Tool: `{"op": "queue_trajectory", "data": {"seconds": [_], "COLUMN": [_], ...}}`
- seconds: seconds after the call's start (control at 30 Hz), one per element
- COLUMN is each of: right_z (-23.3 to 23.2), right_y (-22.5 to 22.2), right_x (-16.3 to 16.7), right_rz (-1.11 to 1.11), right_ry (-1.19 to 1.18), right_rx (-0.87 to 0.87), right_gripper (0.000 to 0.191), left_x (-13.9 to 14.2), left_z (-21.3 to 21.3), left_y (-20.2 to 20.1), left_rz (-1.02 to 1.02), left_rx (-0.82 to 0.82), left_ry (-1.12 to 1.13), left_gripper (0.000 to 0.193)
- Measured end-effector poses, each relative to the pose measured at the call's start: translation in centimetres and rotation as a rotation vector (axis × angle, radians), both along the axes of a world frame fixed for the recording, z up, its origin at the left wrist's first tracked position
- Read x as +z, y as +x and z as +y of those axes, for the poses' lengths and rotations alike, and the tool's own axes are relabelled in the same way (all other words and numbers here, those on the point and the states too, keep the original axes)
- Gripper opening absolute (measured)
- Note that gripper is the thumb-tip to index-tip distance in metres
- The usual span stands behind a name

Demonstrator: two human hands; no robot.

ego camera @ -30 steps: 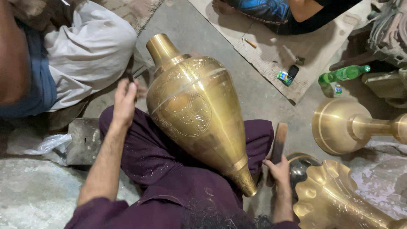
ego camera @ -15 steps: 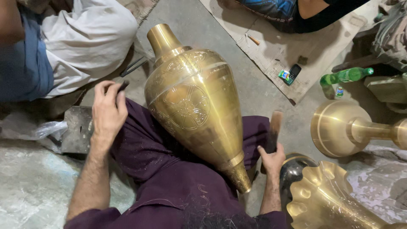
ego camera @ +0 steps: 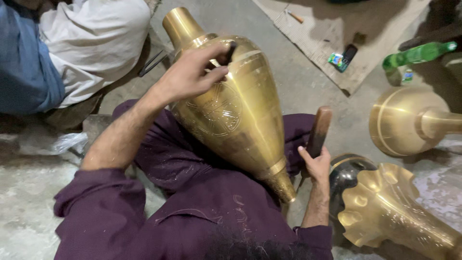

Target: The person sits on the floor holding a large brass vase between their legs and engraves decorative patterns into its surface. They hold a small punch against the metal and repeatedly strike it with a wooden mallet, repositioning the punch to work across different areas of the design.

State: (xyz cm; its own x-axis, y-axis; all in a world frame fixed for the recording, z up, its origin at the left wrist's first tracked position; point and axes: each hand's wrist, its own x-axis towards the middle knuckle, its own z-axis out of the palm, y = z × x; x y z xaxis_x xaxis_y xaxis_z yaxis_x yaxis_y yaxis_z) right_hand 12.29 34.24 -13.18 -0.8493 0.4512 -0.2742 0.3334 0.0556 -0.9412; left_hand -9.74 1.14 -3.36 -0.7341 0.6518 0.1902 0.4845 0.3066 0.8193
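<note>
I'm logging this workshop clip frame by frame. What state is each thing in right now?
Brass vase: lying tilted across the person's lap, neck pointing away.
Left hand: raised over the vase, fingers pinching a small dark tool.
Right hand: gripping a wooden handle, upright beside the vase.
Green bottle: lying on its side.
Fluted brass piece: lying on the floor.
Round brass piece: lying on its side.

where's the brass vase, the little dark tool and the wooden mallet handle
brass vase (ego camera: 240, 120), head view, on its engraved belly
dark tool (ego camera: 230, 52), head view, on the tip sticking out of the left hand (ego camera: 190, 74)
wooden handle (ego camera: 318, 131), head view, on the shaft above the right hand (ego camera: 316, 166)
</note>
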Motion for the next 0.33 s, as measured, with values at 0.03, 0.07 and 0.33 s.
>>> {"op": "queue_trajectory", "data": {"seconds": [0.03,0.07,0.33], "right_z": [0.1,0.0,0.5], "right_y": [-0.2,-0.1,0.2], "right_x": [-0.2,-0.3,-1.4], "right_rz": [0.012,0.021,0.054], "right_ry": [0.016,0.031,0.057], "right_rx": [-0.005,-0.01,0.074], "right_gripper": [0.033,0.033,0.035], "left_x": [-0.1,-0.2,-0.5], "left_z": [0.8,1.6,6.3], "left_y": [-0.8,-1.4,-3.6], "left_rz": [0.008,-0.052,-0.03], "left_rx": [-0.039,-0.097,-0.495], "left_ry": [0.009,-0.012,-0.146], "left_gripper": [0.029,0.031,0.041]}}
